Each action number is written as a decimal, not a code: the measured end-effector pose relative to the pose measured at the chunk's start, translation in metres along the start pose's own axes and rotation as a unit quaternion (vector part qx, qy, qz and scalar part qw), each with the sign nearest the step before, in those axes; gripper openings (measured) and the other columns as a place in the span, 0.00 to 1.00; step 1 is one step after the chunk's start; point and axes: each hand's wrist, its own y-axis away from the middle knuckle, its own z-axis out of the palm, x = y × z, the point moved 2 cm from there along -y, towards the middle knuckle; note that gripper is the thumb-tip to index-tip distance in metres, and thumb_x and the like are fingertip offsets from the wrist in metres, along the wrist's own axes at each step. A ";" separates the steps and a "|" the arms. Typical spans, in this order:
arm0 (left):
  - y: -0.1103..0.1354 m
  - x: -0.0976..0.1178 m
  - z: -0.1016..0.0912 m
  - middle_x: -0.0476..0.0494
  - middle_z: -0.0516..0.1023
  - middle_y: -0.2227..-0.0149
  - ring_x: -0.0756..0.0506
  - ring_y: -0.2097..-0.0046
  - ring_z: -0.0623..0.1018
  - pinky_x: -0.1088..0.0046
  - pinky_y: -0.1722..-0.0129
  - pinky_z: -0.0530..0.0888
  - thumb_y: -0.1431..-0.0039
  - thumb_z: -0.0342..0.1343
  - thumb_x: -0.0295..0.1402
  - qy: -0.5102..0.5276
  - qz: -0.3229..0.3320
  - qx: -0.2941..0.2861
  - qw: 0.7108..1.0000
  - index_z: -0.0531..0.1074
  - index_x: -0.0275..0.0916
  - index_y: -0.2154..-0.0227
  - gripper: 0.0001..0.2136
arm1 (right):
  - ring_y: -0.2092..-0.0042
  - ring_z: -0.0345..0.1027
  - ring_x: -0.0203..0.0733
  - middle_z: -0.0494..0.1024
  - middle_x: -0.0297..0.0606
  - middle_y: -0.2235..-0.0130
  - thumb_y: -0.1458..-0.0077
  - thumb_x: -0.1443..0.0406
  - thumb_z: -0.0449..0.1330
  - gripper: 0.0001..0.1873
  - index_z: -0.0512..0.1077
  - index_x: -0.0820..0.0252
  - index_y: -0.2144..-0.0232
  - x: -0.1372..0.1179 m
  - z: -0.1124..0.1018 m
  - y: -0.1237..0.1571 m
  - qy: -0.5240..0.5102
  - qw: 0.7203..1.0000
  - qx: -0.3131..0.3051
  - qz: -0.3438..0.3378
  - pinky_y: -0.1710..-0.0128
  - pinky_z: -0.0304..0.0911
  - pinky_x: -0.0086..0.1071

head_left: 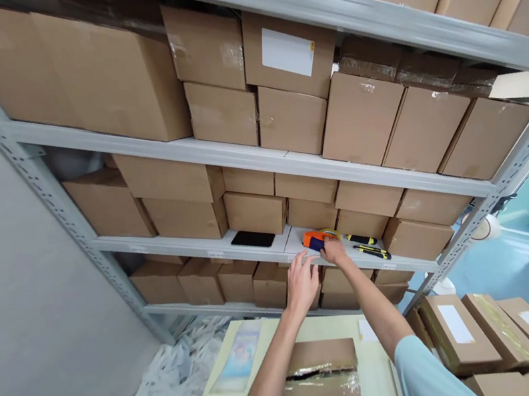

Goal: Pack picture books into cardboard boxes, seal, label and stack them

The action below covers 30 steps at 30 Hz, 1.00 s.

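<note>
My right hand [334, 250] reaches to the shelf and is closed on an orange and dark blue tape dispenser [309, 240], partly hidden by the hand. My left hand [303, 281] hovers just left of it and nearer to me, fingers bent but apart, holding nothing. Two yellow and black utility knives, one farther back [361, 239] and one closer [373, 251], lie right of the dispenser. To its left rests a flat black device [253, 238]. Below my arms, a cardboard box [322, 394] with a gap along its taped top sits on a pale table [222, 367].
A grey metal rack [175, 147] filled with cardboard boxes stands ahead. More boxes [462, 334] are stacked at the right. A clear printed packet [239, 356] and a white label [367, 330] lie on the table. White strips [161, 384] heap up on the floor at left.
</note>
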 end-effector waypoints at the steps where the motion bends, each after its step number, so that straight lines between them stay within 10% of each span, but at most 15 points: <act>1: 0.006 -0.001 -0.002 0.32 0.80 0.39 0.30 0.35 0.77 0.46 0.38 0.77 0.31 0.53 0.31 0.005 -0.013 -0.001 1.000 0.80 0.43 0.52 0.12 | 0.40 0.76 0.57 0.83 0.64 0.43 0.35 0.68 0.63 0.24 0.73 0.73 0.39 0.002 -0.002 0.000 -0.006 1.000 -0.002 -0.002 0.36 0.65 0.43; 8: 0.065 0.001 -0.029 0.37 0.85 0.49 0.36 0.47 0.85 0.53 0.43 0.82 0.28 0.54 0.38 0.123 -0.104 -0.006 0.987 0.78 0.43 0.49 0.12 | 0.45 0.77 0.54 0.83 0.55 0.45 0.28 0.59 0.57 0.22 0.71 0.65 0.38 0.009 0.013 0.062 -0.176 0.984 0.016 -0.033 0.42 0.71 0.44; 16: 0.136 0.040 -0.068 0.43 0.83 0.56 0.42 0.58 0.85 0.62 0.53 0.85 0.28 0.60 0.43 0.223 -0.177 -0.035 0.958 0.77 0.44 0.56 0.09 | 0.51 0.77 0.48 0.83 0.42 0.53 0.32 0.41 0.63 0.27 0.75 0.58 0.49 -0.034 0.030 0.235 -0.570 0.821 0.037 -0.022 0.45 0.74 0.40; 30: 0.195 0.069 -0.160 0.44 0.82 0.56 0.42 0.60 0.82 0.64 0.59 0.82 0.29 0.62 0.45 0.236 -0.201 -0.059 0.949 0.78 0.46 0.53 0.10 | 0.53 0.79 0.49 0.84 0.41 0.54 0.38 0.38 0.69 0.31 0.76 0.55 0.48 -0.071 0.027 0.335 -0.567 0.822 -0.052 -0.002 0.50 0.76 0.40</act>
